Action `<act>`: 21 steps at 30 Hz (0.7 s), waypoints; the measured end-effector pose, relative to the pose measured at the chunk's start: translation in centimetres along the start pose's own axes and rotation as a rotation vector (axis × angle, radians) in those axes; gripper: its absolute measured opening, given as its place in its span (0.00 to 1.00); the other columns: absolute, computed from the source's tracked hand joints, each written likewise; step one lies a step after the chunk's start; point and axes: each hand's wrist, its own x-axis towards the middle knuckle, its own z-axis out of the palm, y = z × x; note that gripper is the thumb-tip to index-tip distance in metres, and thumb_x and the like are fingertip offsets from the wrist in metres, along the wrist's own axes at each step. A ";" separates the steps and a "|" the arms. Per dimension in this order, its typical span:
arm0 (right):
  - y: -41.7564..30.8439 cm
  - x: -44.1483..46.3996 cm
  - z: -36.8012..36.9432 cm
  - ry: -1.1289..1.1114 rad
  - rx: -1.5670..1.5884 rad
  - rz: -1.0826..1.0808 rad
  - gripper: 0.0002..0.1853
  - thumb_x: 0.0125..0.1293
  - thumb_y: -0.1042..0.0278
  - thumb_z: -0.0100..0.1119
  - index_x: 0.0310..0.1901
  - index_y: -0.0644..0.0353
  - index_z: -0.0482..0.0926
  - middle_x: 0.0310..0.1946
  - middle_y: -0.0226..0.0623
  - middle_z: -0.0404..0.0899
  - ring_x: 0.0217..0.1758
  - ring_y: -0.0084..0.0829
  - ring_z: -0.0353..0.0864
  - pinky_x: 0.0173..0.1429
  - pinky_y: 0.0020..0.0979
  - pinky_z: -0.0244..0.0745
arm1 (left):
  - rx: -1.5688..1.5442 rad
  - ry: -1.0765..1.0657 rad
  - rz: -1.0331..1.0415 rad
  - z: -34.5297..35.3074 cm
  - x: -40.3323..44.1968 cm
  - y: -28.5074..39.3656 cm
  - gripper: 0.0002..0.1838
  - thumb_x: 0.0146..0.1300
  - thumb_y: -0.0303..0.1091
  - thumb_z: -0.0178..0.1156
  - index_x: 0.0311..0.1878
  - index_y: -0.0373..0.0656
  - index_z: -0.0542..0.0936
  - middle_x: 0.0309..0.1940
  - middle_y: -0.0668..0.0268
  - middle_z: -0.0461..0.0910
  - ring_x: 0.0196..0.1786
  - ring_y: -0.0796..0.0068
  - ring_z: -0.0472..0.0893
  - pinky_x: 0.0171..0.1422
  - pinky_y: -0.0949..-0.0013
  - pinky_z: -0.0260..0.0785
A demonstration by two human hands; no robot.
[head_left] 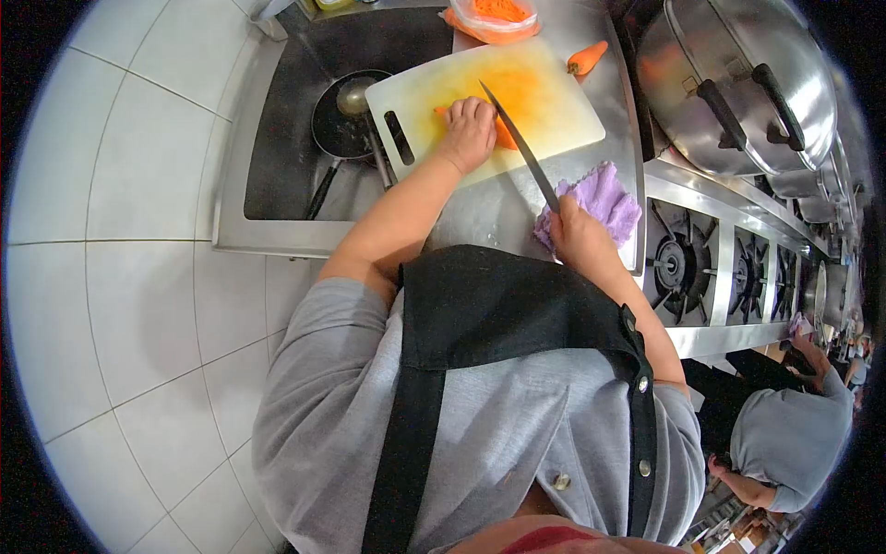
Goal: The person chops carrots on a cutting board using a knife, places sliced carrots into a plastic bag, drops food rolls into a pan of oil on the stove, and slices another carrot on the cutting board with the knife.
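Note:
My left hand (468,135) is closed over a carrot (504,136) on the white cutting board (563,125), its fingers curled on top. The carrot's orange end shows to the right of the fingers and a small bit to their left. In my right hand (582,233) is the handle of a long knife (524,148). Its blade slants up and left across the board, beside the carrot; whether it touches the carrot I cannot tell. Orange stain covers the board's middle. A purple cloth (600,205) lies under and beside my right hand.
Left of the board is a sink (277,175) holding a black pan (337,138) and a ladle (354,95). A bag of shredded carrot (498,14) and a whole carrot (588,58) lie behind. Large pots (738,83) and burners (678,263) stand right. Another person (784,434) works at far right.

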 end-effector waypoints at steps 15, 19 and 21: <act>0.0 1.5 0.6 -0.089 0.022 0.004 0.09 0.61 0.71 0.50 0.37 0.68 0.65 0.23 0.60 0.76 0.30 0.57 0.79 0.34 0.52 0.72 | -0.048 -0.017 -0.015 0.1 0.0 -0.1 0.11 0.55 0.28 0.53 0.42 0.41 0.69 0.43 0.56 0.69 0.48 0.52 0.65 0.55 0.52 0.56; 0.2 2.1 0.6 -0.104 0.013 -0.005 0.08 0.61 0.71 0.50 0.37 0.67 0.65 0.22 0.59 0.76 0.30 0.57 0.79 0.34 0.52 0.72 | -0.051 -0.001 0.010 0.3 0.0 -0.4 0.10 0.56 0.28 0.53 0.41 0.41 0.69 0.43 0.56 0.69 0.47 0.52 0.66 0.54 0.52 0.57; 0.0 2.2 0.4 -0.141 0.038 0.001 0.10 0.64 0.71 0.48 0.39 0.72 0.65 0.23 0.63 0.75 0.30 0.61 0.76 0.35 0.54 0.69 | -0.069 0.036 0.027 0.4 0.0 -0.5 0.09 0.56 0.28 0.52 0.41 0.42 0.69 0.43 0.57 0.69 0.47 0.52 0.66 0.53 0.52 0.57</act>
